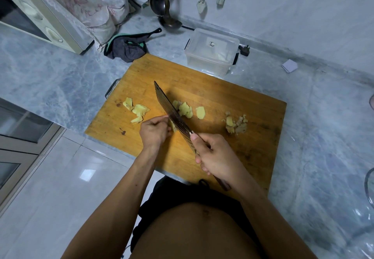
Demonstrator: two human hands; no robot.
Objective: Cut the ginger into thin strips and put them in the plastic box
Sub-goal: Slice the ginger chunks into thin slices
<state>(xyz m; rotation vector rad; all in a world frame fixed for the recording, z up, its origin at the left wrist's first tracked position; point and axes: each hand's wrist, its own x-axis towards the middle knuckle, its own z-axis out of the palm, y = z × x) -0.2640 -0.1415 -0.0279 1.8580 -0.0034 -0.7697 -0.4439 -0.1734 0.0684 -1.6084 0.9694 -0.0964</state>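
Observation:
A wooden cutting board (212, 88) lies on the marble counter. My left hand (154, 130) holds a small piece of ginger (172, 126) down on the board with curled fingers. My right hand (214, 155) grips the handle of a cleaver (172, 113), whose blade rests against that piece beside my left fingers. Ginger slices (185, 110) lie just right of the blade, more slices (136, 110) sit to the left, and peel scraps (235, 124) are piled at the right. The clear plastic box (211, 51), its lid on, stands behind the board.
A microwave (38, 16) sits at the back left, with a dark cloth (126, 47) near the board's far corner. Ladles (169, 20) and plastic bags (105, 1) stand at the back. A plug (244, 49) and a paper scrap (289, 66) lie to the right.

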